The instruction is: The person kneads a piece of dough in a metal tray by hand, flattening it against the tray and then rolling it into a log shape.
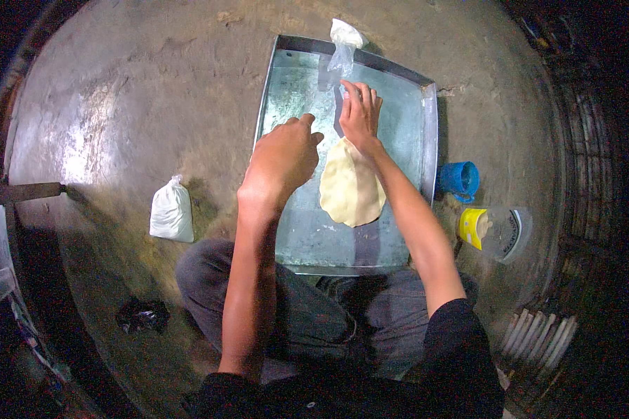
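A flat, pale yellow oval of dough lies on a shallow metal tray. My left hand is over the tray just left of the dough, index finger and thumb apart, the other fingers bent and mostly hidden; I see nothing in it. My right hand is at the dough's upper end, with its fingers apart and slightly bent; whether it touches the dough or tray is unclear. Past my fingertips, a clear plastic bag with white contents sits on the tray's far rim.
A bag of white powder stands left of the tray on the concrete floor. At right are a blue mug and a yellow-labelled tub. A crumpled black bag lies lower left; several rods lie lower right.
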Demonstrator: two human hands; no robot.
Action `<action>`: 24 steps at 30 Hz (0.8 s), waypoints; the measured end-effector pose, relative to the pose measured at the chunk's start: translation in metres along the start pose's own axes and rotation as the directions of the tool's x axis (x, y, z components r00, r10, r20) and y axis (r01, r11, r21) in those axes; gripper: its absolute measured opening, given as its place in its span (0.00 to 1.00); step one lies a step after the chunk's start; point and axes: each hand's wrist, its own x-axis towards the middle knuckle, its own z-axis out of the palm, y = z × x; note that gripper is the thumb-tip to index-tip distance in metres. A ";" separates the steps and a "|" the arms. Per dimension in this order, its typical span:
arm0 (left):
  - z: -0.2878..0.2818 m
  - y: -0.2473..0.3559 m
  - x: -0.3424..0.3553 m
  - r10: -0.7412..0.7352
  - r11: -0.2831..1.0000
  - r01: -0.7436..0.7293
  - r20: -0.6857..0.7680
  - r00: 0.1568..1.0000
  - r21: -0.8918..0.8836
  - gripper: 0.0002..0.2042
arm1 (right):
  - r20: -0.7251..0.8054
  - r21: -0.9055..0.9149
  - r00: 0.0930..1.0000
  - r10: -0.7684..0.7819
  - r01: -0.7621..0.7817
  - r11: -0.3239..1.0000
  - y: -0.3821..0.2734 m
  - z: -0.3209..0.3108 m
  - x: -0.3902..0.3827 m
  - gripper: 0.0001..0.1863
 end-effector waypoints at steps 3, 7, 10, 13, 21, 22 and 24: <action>0.011 -0.009 0.001 0.078 0.997 -0.075 -0.121 0.990 0.027 0.14 | -0.066 0.047 0.994 0.090 -0.087 0.995 0.007 -0.010 0.002 0.18; 0.012 -0.006 0.002 0.076 0.996 -0.071 -0.092 0.993 0.054 0.15 | -0.071 0.006 0.994 0.086 -0.086 0.996 0.003 -0.016 -0.013 0.18; 0.016 -0.006 0.002 0.114 0.993 -0.110 -0.095 0.989 0.040 0.15 | -0.015 -0.028 0.998 -0.057 0.057 0.998 -0.005 -0.017 -0.025 0.20; 0.024 -0.010 0.005 0.122 0.992 -0.119 -0.076 0.990 0.038 0.15 | 0.067 -0.095 0.989 -0.131 0.138 0.986 -0.005 -0.016 -0.024 0.25; 0.028 -0.004 0.005 0.098 0.995 -0.097 -0.018 0.995 0.037 0.14 | 0.068 -0.143 0.989 -0.135 0.143 0.979 -0.012 -0.002 -0.020 0.27; 0.027 -0.002 0.005 0.092 0.995 -0.091 -0.028 0.995 0.031 0.14 | 0.052 -0.141 0.991 -0.122 0.128 0.982 -0.012 0.001 -0.018 0.27; 0.031 -0.005 0.009 0.072 0.996 -0.071 -0.012 0.997 0.046 0.14 | 0.025 -0.144 0.996 -0.091 0.094 0.985 -0.014 0.007 -0.018 0.26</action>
